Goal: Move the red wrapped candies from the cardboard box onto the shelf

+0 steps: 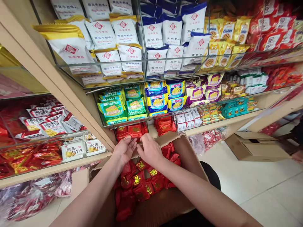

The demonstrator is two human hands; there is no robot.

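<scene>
At the lowest shelf, my left hand (125,148) has its palm turned partly up. Its fingers are loosely bent, with no packet visible in them. The fingertips are just below a red packet (136,130) in the shelf compartment; I cannot tell whether they touch it. Close on the right is my right hand (150,150), back upward and fingers curled inward, so what they may hold is hidden. Beneath both hands stands an open cardboard box (193,154). Several red packets with gold print (137,180) lie loose inside it. More red packets (165,125) fill the neighbouring compartment.
Clear shelf dividers and front rails (144,64) edge the snack rows above. Green biscuit packs (111,108) and blue-yellow packs (157,102) sit just over my hands. Plastic-bagged packets (40,195) lie at the floor's left. Another cardboard box (257,146) stands right on the tiles.
</scene>
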